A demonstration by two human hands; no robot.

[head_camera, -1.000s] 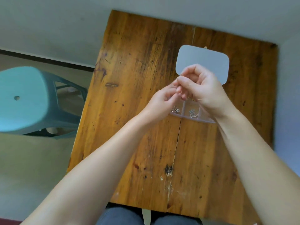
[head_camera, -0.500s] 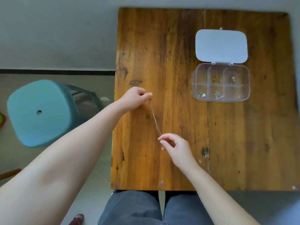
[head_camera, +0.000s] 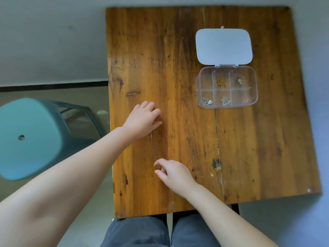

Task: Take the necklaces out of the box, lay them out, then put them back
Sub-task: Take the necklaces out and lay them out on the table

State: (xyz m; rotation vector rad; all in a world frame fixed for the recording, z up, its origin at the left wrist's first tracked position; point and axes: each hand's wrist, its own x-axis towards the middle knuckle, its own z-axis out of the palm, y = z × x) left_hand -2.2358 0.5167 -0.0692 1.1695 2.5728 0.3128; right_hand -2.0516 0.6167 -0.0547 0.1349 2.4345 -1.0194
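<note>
A thin silver necklace (head_camera: 153, 147) lies stretched along the left part of the wooden table (head_camera: 187, 122). My left hand (head_camera: 143, 121) rests on its far end, fingers curled over the chain. My right hand (head_camera: 173, 172) pinches the near end with its small gold pendant. The clear compartment box (head_camera: 226, 87) stands open at the far right, its white lid (head_camera: 224, 47) folded back flat. Several of its compartments hold bunched necklaces, two gold-toned in the back row and two silver in the front row.
A teal plastic stool (head_camera: 30, 138) stands on the floor left of the table. The table's near edge is just above my lap (head_camera: 160, 232). A dark knot (head_camera: 216, 164) marks the wood right of my right hand.
One second ago both hands were together over the box. They have since drawn a necklace out to the left and lowered it onto the table, where it now lies slightly curved.
</note>
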